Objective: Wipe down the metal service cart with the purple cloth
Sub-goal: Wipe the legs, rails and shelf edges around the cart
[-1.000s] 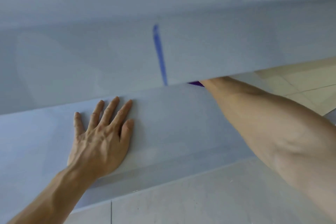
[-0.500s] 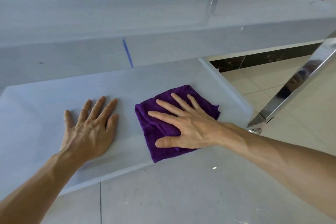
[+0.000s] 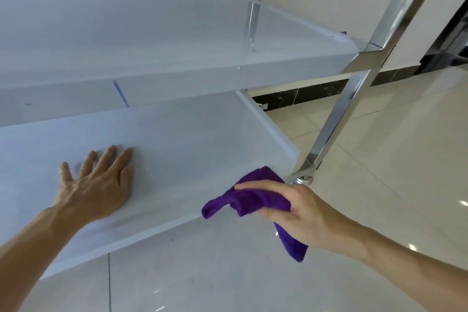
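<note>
Here the right hand (image 3: 291, 213) grips the bunched cloth (image 3: 249, 201) at the near right corner of the lower shelf (image 3: 190, 139), one tail hanging below the fist and the rest bulging out toward the shelf edge. The left hand (image 3: 97, 182) lies flat on that shelf, fingers straight and spread, holding nothing and steadying the cart.

The cloth looks lifted off the surface, or at most brushing the edge, so the step seems to be a regrip between passes. To do it well, I would open the wad into a flat pad so a fresh face meets the metal, then lay it down with the palm behind it. Long overlapping strokes along the shelf should beat short dabs. The raised rim (image 3: 268, 124) on the right and the corner by the leg (image 3: 339, 109) deserve a fingertip through the cloth, since grime tends to collect there. The upper shelf (image 3: 152, 40), with its blue mark (image 3: 121, 94) on the front edge, may need firmer rubbing. Shift the left hand before wiping beneath it.
</note>
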